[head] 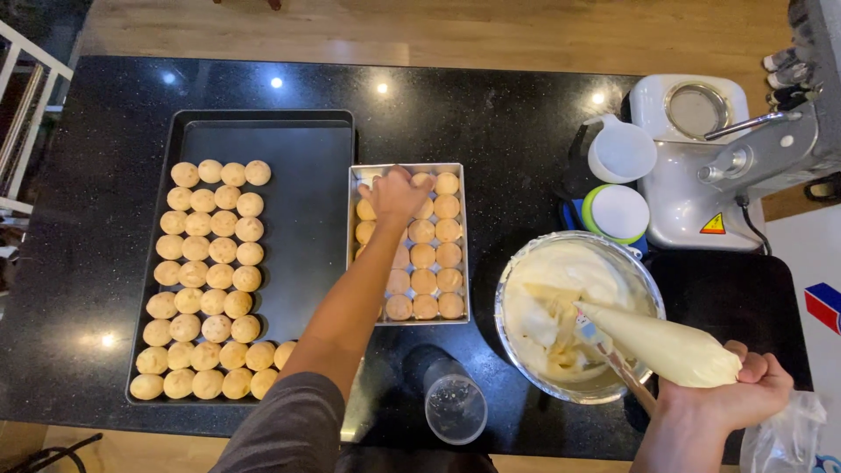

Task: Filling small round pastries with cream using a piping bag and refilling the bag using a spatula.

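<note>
My left hand (392, 194) reaches over the far left corner of a small square metal pan (465, 245) holding rows of round golden puffs (435, 256); its fingers curl down among the puffs there, and I cannot tell if one is gripped. My right hand (734, 394) grips the twisted end of a cream-filled piping bag (657, 343), whose tip points into a large metal bowl of white cream (561, 293). A big dark baking tray (302, 175) at left carries several more rows of puffs (206, 280).
A clear plastic cup (455, 407) stands near the counter's front edge. A white jug (620, 151), a green-rimmed lidded tub (617, 213) and a white stand machine (710, 166) sit at the back right. A plastic bag (784, 438) lies at the right corner.
</note>
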